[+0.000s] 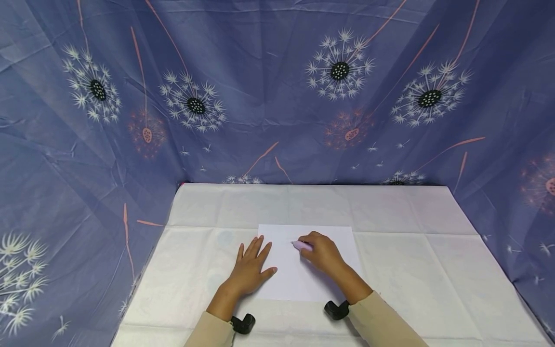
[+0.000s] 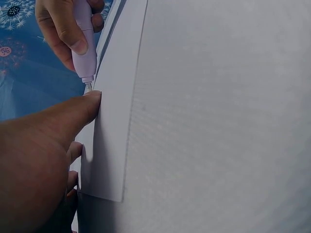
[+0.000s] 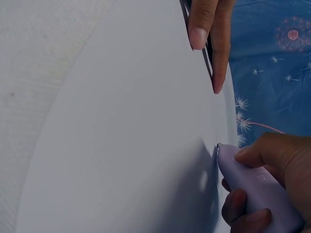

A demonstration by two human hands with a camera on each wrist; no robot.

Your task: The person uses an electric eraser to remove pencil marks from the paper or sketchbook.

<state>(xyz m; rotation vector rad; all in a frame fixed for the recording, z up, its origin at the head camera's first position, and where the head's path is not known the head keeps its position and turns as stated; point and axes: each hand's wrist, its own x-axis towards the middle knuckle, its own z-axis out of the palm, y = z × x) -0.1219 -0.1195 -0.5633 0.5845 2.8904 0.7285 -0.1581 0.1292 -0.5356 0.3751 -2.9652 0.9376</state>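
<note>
A white sheet of paper (image 1: 299, 284) lies on the cloth-covered table. My left hand (image 1: 249, 273) rests with spread, straight fingers on the sheet's left side. My right hand (image 1: 324, 253) grips a lilac correction pen (image 1: 302, 246), whose narrow tip points left and meets the upper middle of the paper. In the right wrist view, the thumb presses on the side of the pen's thick body (image 3: 257, 189), with other fingers curled beneath. The left wrist view shows the left thumb (image 2: 85, 109) in front of the pen tip. Any mark at the tip is too faint to tell.
A white cloth (image 1: 433, 279) with fold creases covers the table. Blue fabric with dandelion prints (image 1: 269, 96) hangs behind the table and along both sides. Black wrist mounts (image 1: 336, 310) sit by the beige cuffs.
</note>
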